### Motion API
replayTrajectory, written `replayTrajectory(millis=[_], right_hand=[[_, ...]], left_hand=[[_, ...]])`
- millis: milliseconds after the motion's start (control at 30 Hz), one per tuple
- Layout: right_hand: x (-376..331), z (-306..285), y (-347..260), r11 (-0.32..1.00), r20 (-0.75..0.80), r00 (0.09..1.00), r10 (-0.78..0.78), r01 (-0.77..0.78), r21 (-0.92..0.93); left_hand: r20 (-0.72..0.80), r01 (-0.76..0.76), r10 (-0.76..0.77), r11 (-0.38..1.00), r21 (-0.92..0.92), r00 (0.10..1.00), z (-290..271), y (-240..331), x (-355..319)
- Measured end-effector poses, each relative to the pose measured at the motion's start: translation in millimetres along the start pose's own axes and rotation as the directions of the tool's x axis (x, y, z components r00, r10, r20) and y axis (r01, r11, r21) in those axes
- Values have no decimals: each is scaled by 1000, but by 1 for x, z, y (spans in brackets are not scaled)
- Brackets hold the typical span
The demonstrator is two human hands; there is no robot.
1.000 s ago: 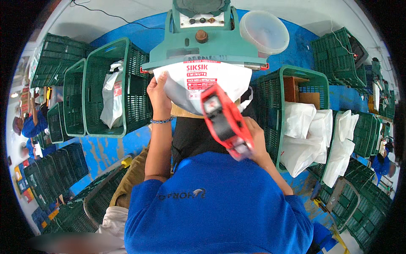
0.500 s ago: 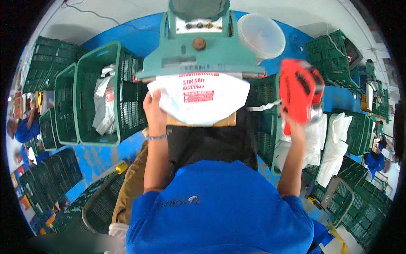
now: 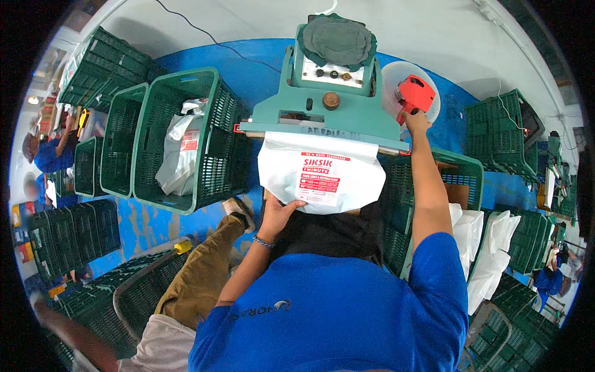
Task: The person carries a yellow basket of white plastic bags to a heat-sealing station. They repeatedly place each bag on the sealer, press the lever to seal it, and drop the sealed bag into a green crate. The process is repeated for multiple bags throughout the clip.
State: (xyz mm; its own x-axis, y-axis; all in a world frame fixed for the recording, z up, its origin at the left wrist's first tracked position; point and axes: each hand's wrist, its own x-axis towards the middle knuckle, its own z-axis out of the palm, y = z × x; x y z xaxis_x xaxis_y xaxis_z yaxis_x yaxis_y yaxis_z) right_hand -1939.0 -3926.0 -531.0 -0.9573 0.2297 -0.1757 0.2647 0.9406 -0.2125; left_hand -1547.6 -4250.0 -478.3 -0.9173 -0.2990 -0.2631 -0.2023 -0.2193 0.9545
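Observation:
A white plastic pouch (image 3: 282,170) with red print hangs flat at the front edge of a green bag sealer (image 3: 365,111). My left hand (image 3: 280,218) grips the pouch's lower left edge, the thumb lying on top and the other fingers mostly hidden underneath. Stretched forward past the sealer's right side, my right hand (image 3: 416,121) is closed round the handle of a red label gun (image 3: 416,92). The gun is over a translucent round tub (image 3: 436,87) behind the sealer's right end; whether it touches the tub I cannot tell.
At left stand green crates (image 3: 141,186), one holding white-and-red pouches (image 3: 180,158). To my right is another green crate (image 3: 474,162), with white pouches (image 3: 493,254) beside it. A person in brown trousers (image 3: 198,270) is close at lower left. More crates (image 3: 502,133) stand farther right.
The label gun has gone from above the right crate forward to the tub. My left hand has shifted from the pouch's upper left side to its lower edge. The view has also shifted.

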Motion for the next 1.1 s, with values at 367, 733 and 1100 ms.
replayTrajectory(millis=[367, 733, 1100], right_hand=[[-273, -39, 17, 97, -172, 982, -81, 179, 979], [-329, 18, -28, 304, 145, 847, -512, 20, 953], [-330, 8, -35, 185, 50, 877, -478, 45, 982]], left_hand=[[13, -21, 21, 1000, 17, 1000, -9, -9, 8], [53, -86, 83, 995, 45, 995, -10, -1, 16], [77, -18, 16, 1000, 23, 997, -10, -2, 16]])
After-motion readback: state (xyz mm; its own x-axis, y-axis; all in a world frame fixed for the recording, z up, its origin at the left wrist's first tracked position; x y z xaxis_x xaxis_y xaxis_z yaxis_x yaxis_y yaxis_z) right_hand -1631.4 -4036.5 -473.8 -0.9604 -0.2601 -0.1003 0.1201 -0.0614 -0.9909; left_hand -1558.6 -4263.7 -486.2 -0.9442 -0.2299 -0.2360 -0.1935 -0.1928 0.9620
